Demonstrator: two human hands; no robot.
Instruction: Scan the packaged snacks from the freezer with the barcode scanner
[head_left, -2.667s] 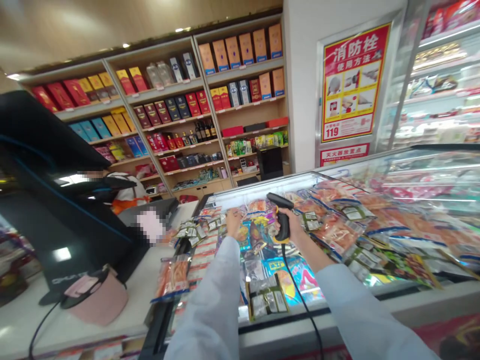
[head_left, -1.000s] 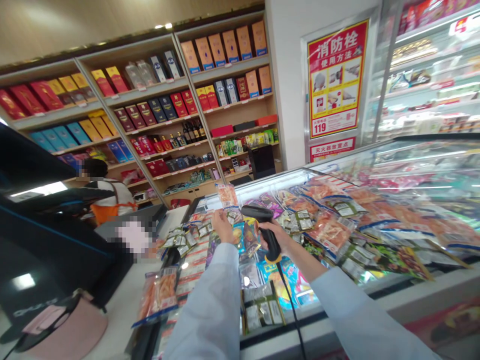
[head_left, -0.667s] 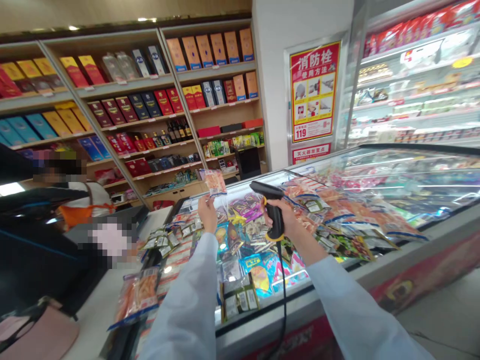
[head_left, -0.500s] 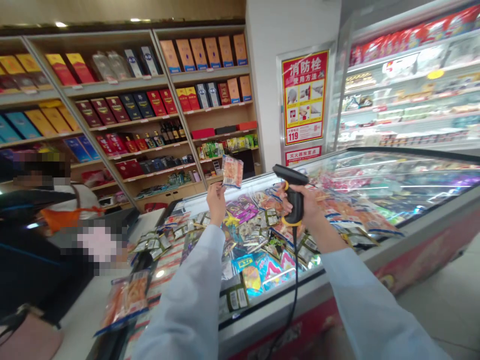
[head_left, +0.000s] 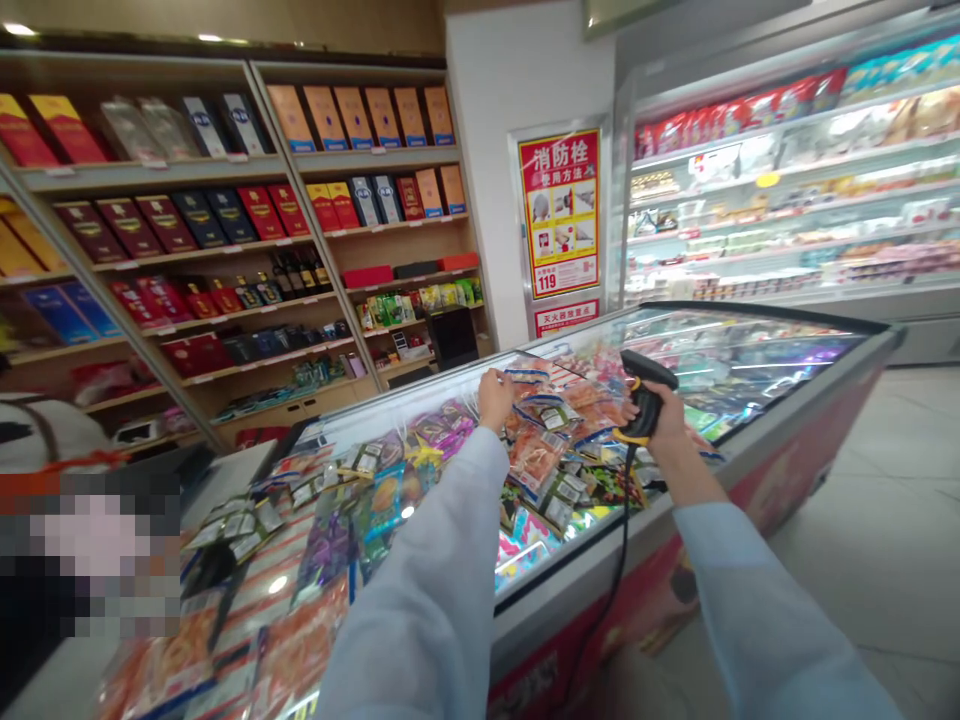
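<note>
A convenience shop, with wooden shelves [head_left: 202, 253] of boxed liquor, a glass-topped freezer [head_left: 705, 590] of packaged snacks [head_left: 536, 460], and a refrigerated case [head_left: 772, 210].

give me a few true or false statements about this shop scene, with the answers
1. The right hand holds a black handheld barcode scanner by its grip. True.
2. The scanner is cordless. False: a black cord hangs down from it past the front of the chest freezer.
3. The left hand reaches out over the food packets on the freezer. True.
4. The poster on the white wall is blue and green. False: it is red and yellow.
5. The wall shelves beyond the freezer hold rows of boxes. True.
</note>
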